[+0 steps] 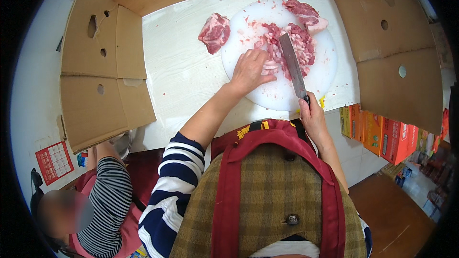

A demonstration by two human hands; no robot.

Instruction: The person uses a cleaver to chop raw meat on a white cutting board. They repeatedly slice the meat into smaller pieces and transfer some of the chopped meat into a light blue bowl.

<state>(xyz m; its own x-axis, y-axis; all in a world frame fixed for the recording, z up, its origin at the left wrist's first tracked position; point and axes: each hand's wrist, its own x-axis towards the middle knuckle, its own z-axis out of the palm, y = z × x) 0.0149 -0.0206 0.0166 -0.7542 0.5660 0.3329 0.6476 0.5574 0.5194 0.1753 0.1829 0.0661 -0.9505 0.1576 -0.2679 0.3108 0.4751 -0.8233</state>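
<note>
My right hand (312,114) grips the dark handle of a cleaver (292,61) near the front edge of a round white cutting board (258,96). The blade points away from me and lies over a heap of diced raw meat (304,48). Curled on the board, my left hand (251,67) holds down pale strips of meat (269,68) just left of the blade; its fingers partly hide them. A larger raw meat chunk (215,33) rests at the board's left edge. Another meat piece (304,12), with a pale fatty end, is at the board's far right rim.
Cardboard walls (131,43) (394,36) rise at the left, right and back of the white table (175,79). Meat scraps dot the board and table. To the left sits another person in a striped sleeve (109,190). Orange and red boxes (380,132) stand at the right.
</note>
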